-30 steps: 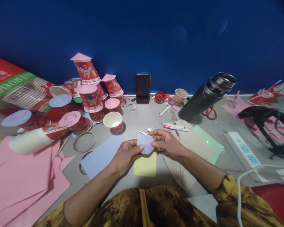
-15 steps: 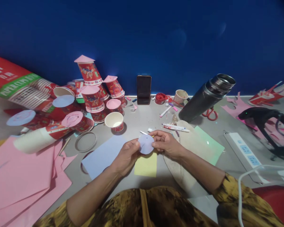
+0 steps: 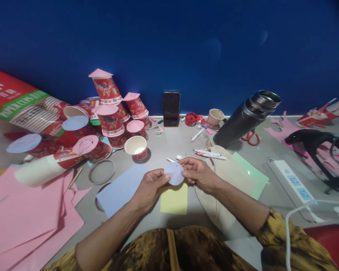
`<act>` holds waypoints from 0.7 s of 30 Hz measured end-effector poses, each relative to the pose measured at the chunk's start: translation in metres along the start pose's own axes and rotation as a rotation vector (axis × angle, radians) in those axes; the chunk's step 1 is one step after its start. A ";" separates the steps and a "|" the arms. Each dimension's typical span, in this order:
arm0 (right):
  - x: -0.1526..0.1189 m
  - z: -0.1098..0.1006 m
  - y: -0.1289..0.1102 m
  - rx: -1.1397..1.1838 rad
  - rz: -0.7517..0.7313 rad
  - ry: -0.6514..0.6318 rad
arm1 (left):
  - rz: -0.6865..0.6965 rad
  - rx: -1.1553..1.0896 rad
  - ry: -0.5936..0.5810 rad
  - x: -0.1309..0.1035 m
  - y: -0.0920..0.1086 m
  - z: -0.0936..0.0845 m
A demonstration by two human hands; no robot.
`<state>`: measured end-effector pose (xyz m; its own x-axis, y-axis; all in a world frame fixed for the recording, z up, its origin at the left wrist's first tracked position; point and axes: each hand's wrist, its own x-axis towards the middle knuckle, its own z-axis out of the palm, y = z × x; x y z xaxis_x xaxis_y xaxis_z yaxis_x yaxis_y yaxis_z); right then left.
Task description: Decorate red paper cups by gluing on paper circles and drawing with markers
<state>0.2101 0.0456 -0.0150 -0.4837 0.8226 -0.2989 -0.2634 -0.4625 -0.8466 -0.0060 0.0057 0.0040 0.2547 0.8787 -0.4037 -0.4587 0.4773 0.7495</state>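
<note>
A small light-blue paper disc [image 3: 174,174] is held up between both hands over the desk. My left hand [image 3: 152,187] pinches its left edge, with the thumb lying on the front. On the other side my right hand [image 3: 199,174] grips the right edge between thumb and fingers. A small dark mark shows near the disc's top. Under the disc lies a yellow paper square [image 3: 173,199], and a blue paper sheet [image 3: 122,188] is beside my left hand. A white paper cup [image 3: 136,146] stands open side up behind the left hand.
Stacked red paper cups [image 3: 111,120] with pink paper tops stand at left, near pink sheets [image 3: 22,210]. A phone [image 3: 171,109] leans on the blue wall. At right are markers [image 3: 210,154], a dark flask [image 3: 243,120], red-handled scissors [image 3: 251,137] and a power strip [image 3: 292,184].
My left thumb has slid slightly further over the disc, whose left edge now looks bent or overlapped. My right hand stays nearly in place, and the view has shifted slightly.
</note>
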 end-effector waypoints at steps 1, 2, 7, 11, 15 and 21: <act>0.000 0.000 0.000 0.004 -0.004 0.007 | 0.009 -0.014 0.001 0.000 0.000 0.000; 0.001 0.000 0.001 0.008 -0.008 0.014 | 0.017 -0.036 0.004 0.001 0.001 0.001; 0.001 -0.001 0.001 0.017 -0.023 0.017 | 0.039 -0.121 0.032 0.003 0.004 0.000; 0.001 0.000 0.000 0.027 -0.023 0.016 | 0.042 -0.116 0.030 0.001 0.009 0.000; 0.000 0.001 0.000 -0.015 -0.023 0.004 | -0.039 -0.083 -0.027 -0.002 0.007 0.005; -0.002 0.002 0.001 -0.050 -0.007 -0.026 | -0.052 -0.064 -0.031 -0.002 -0.001 0.007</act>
<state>0.2095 0.0431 -0.0141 -0.5035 0.8167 -0.2819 -0.2252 -0.4390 -0.8698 -0.0005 0.0036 0.0079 0.3051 0.8526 -0.4243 -0.4975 0.5226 0.6924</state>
